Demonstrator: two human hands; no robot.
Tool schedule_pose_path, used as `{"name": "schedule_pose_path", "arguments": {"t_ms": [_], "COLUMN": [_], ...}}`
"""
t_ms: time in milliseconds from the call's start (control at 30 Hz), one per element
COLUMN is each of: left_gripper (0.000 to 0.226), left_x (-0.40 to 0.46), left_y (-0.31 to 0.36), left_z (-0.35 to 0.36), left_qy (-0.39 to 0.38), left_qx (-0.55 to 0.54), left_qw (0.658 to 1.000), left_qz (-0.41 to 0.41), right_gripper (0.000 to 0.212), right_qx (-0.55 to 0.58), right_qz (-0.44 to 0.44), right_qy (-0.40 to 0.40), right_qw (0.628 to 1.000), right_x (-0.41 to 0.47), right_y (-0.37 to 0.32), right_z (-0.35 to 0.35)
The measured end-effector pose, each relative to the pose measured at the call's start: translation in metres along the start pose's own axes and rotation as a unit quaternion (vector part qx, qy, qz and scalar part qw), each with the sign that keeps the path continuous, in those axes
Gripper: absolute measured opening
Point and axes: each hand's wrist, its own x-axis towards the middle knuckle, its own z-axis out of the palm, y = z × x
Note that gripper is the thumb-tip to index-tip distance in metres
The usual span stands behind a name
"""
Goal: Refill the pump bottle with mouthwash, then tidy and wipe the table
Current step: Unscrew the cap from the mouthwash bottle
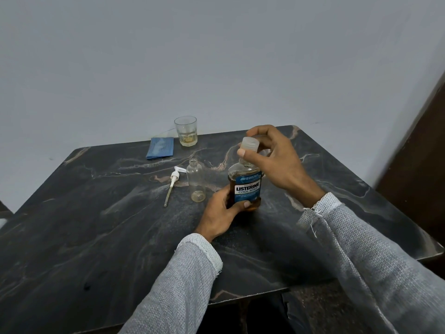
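A mouthwash bottle with a blue label and amber liquid stands on the dark marble table. My left hand grips its lower body. My right hand pinches the clear cap at the top of the bottle's neck; whether the cap is on or lifted off I cannot tell. Just left of the bottle stands the small clear pump bottle, open and nearly empty. Its white pump head with tube lies flat on the table beside it.
A folded blue cloth lies near the table's far edge. Beside it stands a glass tumbler with a little yellowish liquid. A grey wall runs behind the table, and a dark panel stands at the right.
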Motion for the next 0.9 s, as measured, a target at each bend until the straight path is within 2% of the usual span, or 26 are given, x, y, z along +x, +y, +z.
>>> {"name": "schedule_pose_path", "arguments": {"t_ms": [167, 333, 633, 900], "left_gripper": [0.041, 0.038, 0.039, 0.039], "left_x": [0.002, 0.001, 0.001, 0.000], "left_y": [-0.003, -0.002, -0.003, -0.002], "left_z": [0.000, 0.000, 0.003, 0.002], "left_qy": [0.000, 0.008, 0.024, 0.021], "left_qx": [0.002, 0.018, 0.014, 0.022], "left_qw": [1.000, 1.000, 1.000, 1.000], "left_qz": [-0.008, -0.009, -0.004, -0.008], "right_gripper": [0.038, 0.032, 0.032, 0.030], "right_qx": [0.090, 0.168, 0.141, 0.061], "right_qz": [0.016, 0.018, 0.051, 0.110], "right_qy": [-0.007, 0.054, 0.150, 0.223], "right_qw": [0.996, 0.984, 0.977, 0.967], "right_x": [0.000, 0.012, 0.018, 0.001], "right_y": [0.005, 0.011, 0.065, 0.116], "right_z": [-0.001, -0.015, -0.047, -0.055]}}
